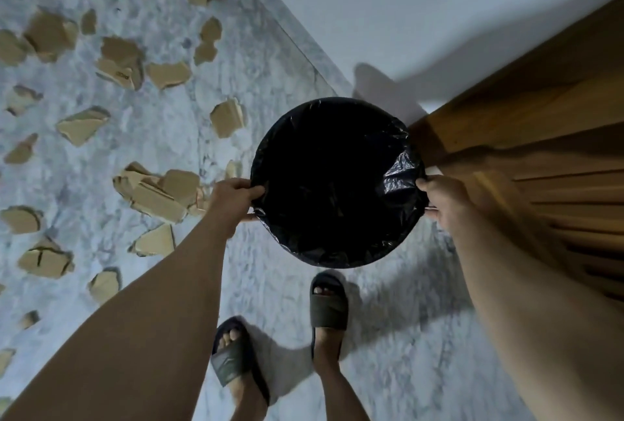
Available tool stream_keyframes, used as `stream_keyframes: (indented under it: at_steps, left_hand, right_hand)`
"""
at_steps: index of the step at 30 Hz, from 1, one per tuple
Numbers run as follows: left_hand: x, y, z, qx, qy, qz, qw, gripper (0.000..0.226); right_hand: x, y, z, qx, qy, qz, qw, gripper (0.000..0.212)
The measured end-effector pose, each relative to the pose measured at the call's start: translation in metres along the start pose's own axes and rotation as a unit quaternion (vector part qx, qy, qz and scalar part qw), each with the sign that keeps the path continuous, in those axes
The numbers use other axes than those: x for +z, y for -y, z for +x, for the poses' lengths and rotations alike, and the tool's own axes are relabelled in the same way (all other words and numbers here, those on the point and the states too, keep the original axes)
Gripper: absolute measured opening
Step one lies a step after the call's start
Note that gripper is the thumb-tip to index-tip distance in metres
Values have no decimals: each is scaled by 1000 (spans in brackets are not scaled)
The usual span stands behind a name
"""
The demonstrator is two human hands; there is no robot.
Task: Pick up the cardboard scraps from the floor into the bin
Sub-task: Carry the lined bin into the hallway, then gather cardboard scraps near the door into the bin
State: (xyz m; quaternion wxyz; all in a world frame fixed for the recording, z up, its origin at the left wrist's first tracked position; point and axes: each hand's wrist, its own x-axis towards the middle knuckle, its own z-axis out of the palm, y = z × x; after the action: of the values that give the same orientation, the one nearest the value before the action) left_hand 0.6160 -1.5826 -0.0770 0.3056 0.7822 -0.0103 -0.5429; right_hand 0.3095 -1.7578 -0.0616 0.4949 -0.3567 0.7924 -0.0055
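Note:
A round bin lined with a black plastic bag sits in the middle of the view, its inside dark. My left hand grips its left rim with fingers curled over the edge. On the opposite side my right hand grips the right rim. Several torn brown cardboard scraps lie scattered over the marble floor to the left of the bin, the nearest pile just beside my left hand. Another scrap lies near the bin's upper left.
A wooden door or cabinet stands close on the right, touching distance from the bin. A white wall runs behind. My two feet in dark slippers stand on the grey marble floor just below the bin.

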Motion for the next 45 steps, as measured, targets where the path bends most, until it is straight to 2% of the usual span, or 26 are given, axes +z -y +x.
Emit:
stream_keyframes:
  at_steps: [6,9,13,16,19,22,25,28,31,34,36,38,41,45]
  left_hand:
    - [10,7,-3,-4,-1,-2,1000,27]
    - [11,7,-8,-5,-14,-12,1000,28]
    - [-2,8,-26,-2,-71,1,997,43]
    - [-25,17,-40,-12,-80,-5,997,52]
    - [-60,40,-51,-31,-96,-2,995,54]
    - [-99,74,-67,-45,-108,-7,993,60]
    - [-129,122,-72,-49,-121,50,990,70]
    - [-152,186,-58,-42,-129,93,986,83]
    - [-164,256,-26,-30,-122,149,981,95]
    - [-160,320,18,-2,-98,246,964,111]
    - [-153,358,48,-8,-71,320,945,125]
    - [-145,393,73,-13,-45,378,925,134]
    - [-139,429,98,27,-72,428,901,126]
    - [-142,451,128,122,-168,439,874,81]
  right_hand:
    - [-4,-9,5,11,-1,1,1000,7]
    - [0,-3,-1,-13,-50,-35,998,29]
    - [22,17,-42,-105,-145,-61,982,36]
    - [59,40,-83,-215,-109,-146,959,45]
    - [113,59,-128,-342,-54,-196,917,45]
    - [182,61,-173,-450,17,-265,853,42]
    - [245,47,-196,-491,107,-318,804,43]
    - [305,15,-191,-473,188,-370,777,44]
    - [359,-26,-161,-446,213,-444,747,54]
    - [409,-64,-114,-448,203,-505,709,68]
    - [438,-84,-79,-480,182,-540,667,80]
    - [459,-96,-47,-509,156,-594,603,92]
    - [484,-97,-15,-510,142,-650,545,114]
    - [504,-93,-4,-474,146,-699,515,132]
